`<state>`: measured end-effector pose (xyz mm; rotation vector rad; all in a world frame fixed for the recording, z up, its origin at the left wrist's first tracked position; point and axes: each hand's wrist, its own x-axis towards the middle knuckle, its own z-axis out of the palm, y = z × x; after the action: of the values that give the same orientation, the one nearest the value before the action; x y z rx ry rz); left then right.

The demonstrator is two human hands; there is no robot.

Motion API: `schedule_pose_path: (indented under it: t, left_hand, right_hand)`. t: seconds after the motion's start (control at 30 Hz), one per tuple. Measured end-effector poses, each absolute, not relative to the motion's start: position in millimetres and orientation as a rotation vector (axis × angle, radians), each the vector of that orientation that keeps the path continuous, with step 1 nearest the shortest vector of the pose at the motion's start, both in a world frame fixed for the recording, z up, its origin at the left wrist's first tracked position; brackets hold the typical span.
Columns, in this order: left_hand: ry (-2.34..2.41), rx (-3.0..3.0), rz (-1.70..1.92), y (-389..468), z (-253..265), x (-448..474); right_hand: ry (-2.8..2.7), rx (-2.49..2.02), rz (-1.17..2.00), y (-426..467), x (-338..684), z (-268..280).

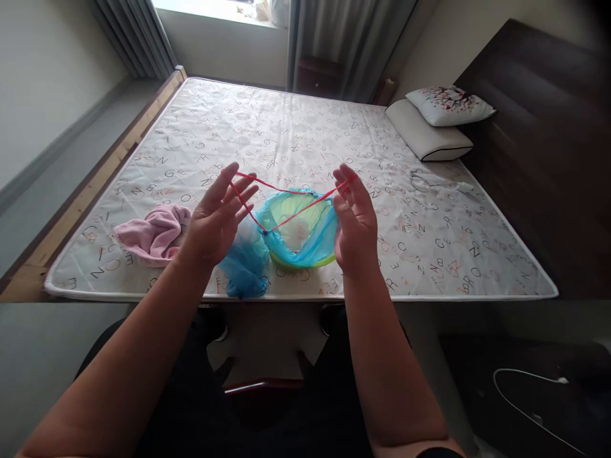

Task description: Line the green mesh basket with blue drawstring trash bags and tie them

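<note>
A red string (305, 207) stretches between my two hands. My left hand (214, 219) has its fingers apart, with the string looped over them. My right hand (354, 219) has its fingers bent more closely together, with the string running round them near the tips. Beneath the string, a blue plastic bag (319, 238) lines a green bowl-like container (291, 270), and the string seems to meet the bag's rim at two dark spots. Something pale inside the bag is too blurred to name. Another crumpled blue plastic bag (245, 270) lies below my left hand.
A pink cloth (155, 235) is bunched on the letter-patterned mattress (267, 137), left of my left wrist. Two pillows (449, 105) are stacked by the dark headboard (539, 127). A thin cable (422, 182) lies on the mattress at right, and a white cable (525, 375) lower right.
</note>
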<state>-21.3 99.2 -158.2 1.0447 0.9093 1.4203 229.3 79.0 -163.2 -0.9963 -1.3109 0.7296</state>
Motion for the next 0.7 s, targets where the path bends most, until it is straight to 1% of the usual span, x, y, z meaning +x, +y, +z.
schedule_pose_path:
  t: [0.1, 0.2, 0.33, 0.4, 0.57, 0.7]
  left_hand:
    - [0.867, 1.08, 1.443, 94.6, -147.5, -19.0]
    - [0.826, 1.113, 1.498, 89.7, -134.1, -18.4]
    - [0.793, 1.136, 1.576, 87.4, -123.7, -21.1]
    - [0.797, 1.113, 1.626, 90.7, -124.6, -26.1]
    - [0.772, 1.033, 1.797, 102.1, -133.4, -39.4]
    - [0.789, 1.047, 1.771, 102.0, -135.0, -43.3]
  right_hand:
    - [-1.388, -0.922, 0.652, 74.8, 228.2, -150.0]
    - [-1.318, -0.866, 0.621, 68.9, 227.7, -134.8]
    - [-1.175, -0.855, 0.757, 62.0, 230.1, -119.9]
    - [-1.142, -0.869, 0.778, 61.7, 233.5, -119.7]
    - [-1.182, -0.915, 0.671, 68.8, 238.7, -134.3]
    - [-1.08, -0.874, 0.697, 72.4, 239.3, -140.1]
